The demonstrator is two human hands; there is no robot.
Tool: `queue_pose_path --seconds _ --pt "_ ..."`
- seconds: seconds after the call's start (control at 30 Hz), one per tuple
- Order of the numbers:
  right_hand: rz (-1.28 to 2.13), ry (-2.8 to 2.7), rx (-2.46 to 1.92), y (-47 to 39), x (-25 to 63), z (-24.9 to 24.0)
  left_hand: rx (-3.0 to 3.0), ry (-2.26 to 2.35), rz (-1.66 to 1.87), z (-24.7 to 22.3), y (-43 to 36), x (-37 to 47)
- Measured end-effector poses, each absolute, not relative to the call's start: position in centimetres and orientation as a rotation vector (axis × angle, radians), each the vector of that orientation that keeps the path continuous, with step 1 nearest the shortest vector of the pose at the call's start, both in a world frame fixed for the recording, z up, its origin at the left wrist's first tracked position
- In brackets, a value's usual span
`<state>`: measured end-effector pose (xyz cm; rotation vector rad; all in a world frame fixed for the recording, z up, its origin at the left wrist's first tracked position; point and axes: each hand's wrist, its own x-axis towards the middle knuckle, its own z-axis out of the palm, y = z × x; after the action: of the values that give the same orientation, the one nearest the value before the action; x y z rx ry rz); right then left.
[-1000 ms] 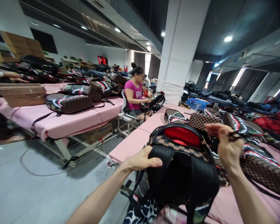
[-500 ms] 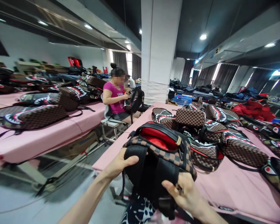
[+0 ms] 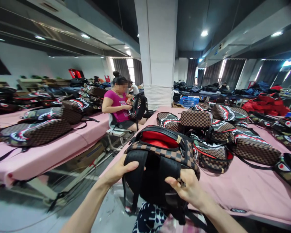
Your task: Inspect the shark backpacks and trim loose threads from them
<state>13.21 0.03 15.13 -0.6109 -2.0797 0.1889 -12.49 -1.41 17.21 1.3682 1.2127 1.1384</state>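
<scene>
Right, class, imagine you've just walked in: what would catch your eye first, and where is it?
Probably the backpack at front centre, held between the left hand and the right hand, its open top showing a bright red lining. To the right, shark-mouth bags crowd the pink table. Further back, left of the white pillar, a seated person in a bright pink shirt holds a black bag.
</scene>
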Motion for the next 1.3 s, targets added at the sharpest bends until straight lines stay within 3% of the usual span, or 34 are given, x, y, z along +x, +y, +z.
queue_pose_path --seconds 0.17,0.33,0.4,0.6,0.77,0.87,1.03,1.17,1.3 --pt "0.196 -2.058 -0.676 1.4 13.9 15.2 1.647 1.438 1.18 17.2 -2.2 -13.4" --pt "0.217 -2.049 -0.63 2.7 14.6 15.5 1.486 1.739 1.749 17.0 -2.8 -14.9" --pt "0.21 -2.071 -0.618 2.9 14.6 15.6 1.571 1.755 1.796 18.7 -1.5 -14.5" --pt "0.167 -2.084 -0.68 2.4 14.1 15.7 2.102 1.344 1.219 25.6 5.5 -11.2" --pt "0.136 -2.06 -0.75 1.1 15.0 14.8 1.967 0.816 0.642 27.2 7.0 -11.1" --pt "0.303 -2.01 -0.796 1.8 17.1 13.9 1.948 0.668 0.581 27.2 6.7 -13.1" --pt "0.796 -1.568 -0.882 8.6 22.6 13.5 1.798 0.983 1.153 19.8 6.4 -14.8" --pt "0.569 -1.287 -1.043 14.2 25.1 15.1 1.63 0.956 0.943 10.3 4.9 -9.9" --pt "0.505 -1.384 -1.159 16.2 26.0 16.8 1.591 0.898 1.022 7.6 2.2 -3.2"
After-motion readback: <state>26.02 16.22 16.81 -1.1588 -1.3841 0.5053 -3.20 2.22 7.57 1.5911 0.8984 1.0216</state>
